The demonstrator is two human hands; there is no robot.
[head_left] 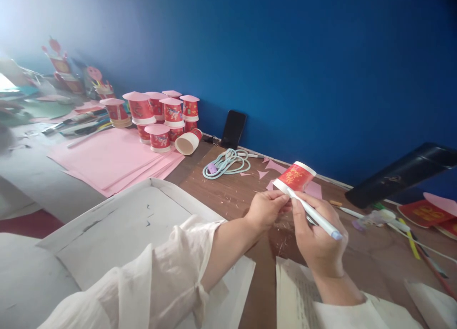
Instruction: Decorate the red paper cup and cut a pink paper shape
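Note:
A red paper cup with a white rim (297,175) lies tilted on its side over the brown table, its open end toward me. My left hand (264,209) pinches the cup's near rim. My right hand (316,234) is closed round a white pen with a pale blue cap (316,216), whose tip touches the cup's rim. Pink paper scraps (274,167) lie under and beside the cup.
A cluster of red cups topped with pink paper (162,117) stands on pink sheets (110,160) at the left. A coiled mint cable (226,163) and a dark phone (233,129) sit by the blue wall. A white tray (121,224) is near me, a black object (403,174) at the right.

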